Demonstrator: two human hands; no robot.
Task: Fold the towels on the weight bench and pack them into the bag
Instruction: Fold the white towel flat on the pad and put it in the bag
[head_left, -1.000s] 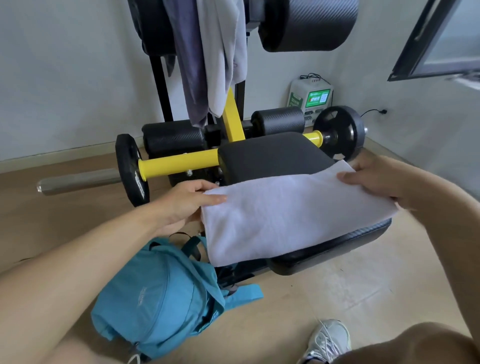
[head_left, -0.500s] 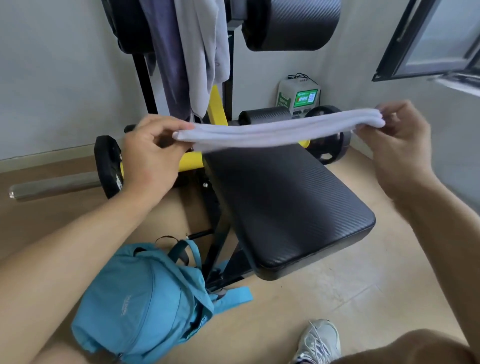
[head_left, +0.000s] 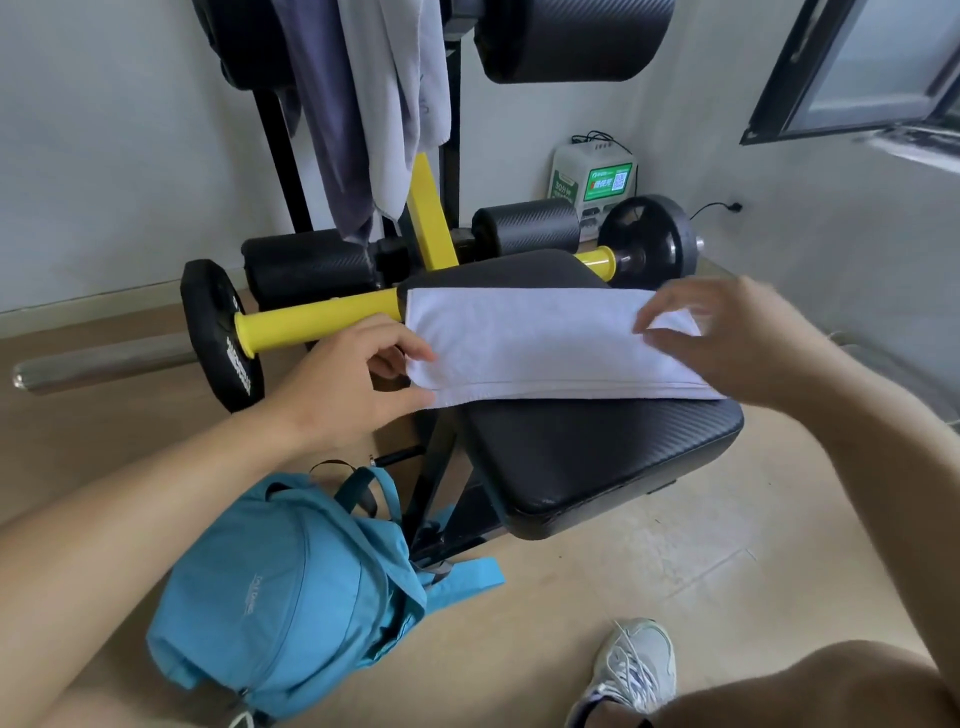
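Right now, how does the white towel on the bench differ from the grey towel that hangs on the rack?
The white towel lies folded flat across the bench pad; the grey towel hangs unfolded from the rack. The left hand pinches the white towel and the right hand is at its other end; nobody touches the grey one. Neither is in the bag.

Black padded desk with a folded white towel lying across its far half, tan floor below carrying a blue bag beside the frame
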